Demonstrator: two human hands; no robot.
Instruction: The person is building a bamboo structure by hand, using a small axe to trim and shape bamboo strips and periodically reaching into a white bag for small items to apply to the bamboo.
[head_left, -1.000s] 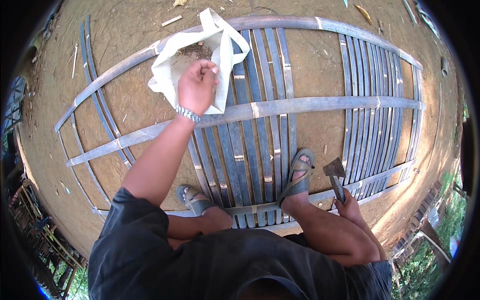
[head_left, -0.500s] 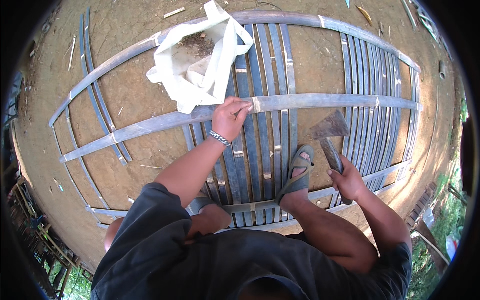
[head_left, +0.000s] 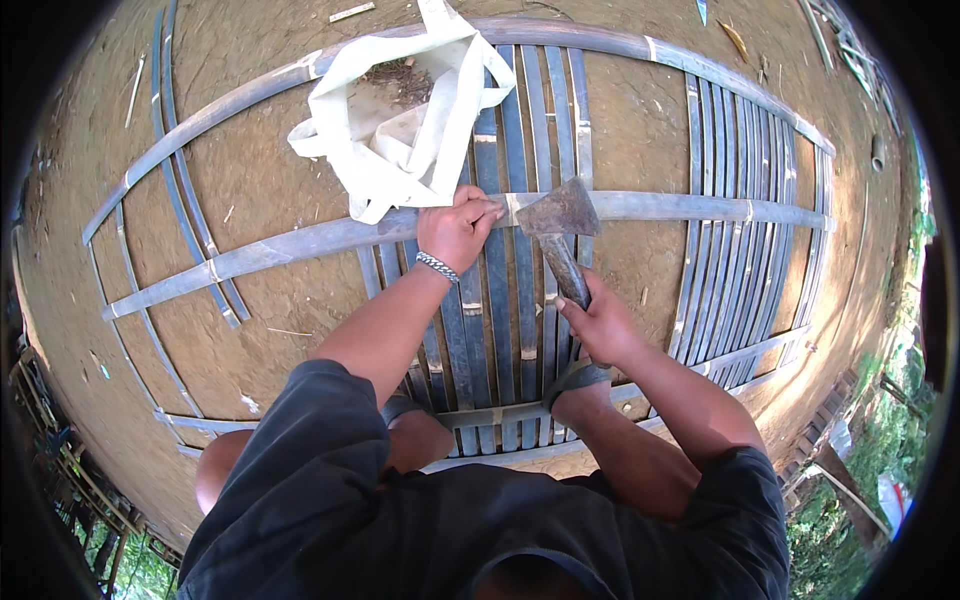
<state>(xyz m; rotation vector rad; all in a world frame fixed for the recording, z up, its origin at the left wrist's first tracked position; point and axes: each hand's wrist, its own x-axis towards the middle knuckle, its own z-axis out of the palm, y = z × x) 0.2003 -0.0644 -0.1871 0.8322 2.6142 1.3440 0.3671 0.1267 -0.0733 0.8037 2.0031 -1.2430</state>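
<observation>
I squat on a frame of grey bamboo slats lying on bare earth. My left hand, with a metal bracelet on its wrist, rests on the long cross slat. Its fingertips pinch a small piece against the slat; the piece is too small to identify. My right hand grips the wooden handle of a rusty hatchet. The hatchet's head hovers just to the right of my left fingertips, over the same cross slat. An open white cloth bag lies just beyond my left hand, with dark bits inside.
My sandalled right foot stands on the upright slats below the hatchet. More curved slats run to the right. Loose strips lie at the left. A dirt floor surrounds the frame, with greenery at the lower right rim.
My left hand left the bag and came down onto the cross slat. My right hand lifted the hatchet from beside my foot up to the slat next to the left fingers.
</observation>
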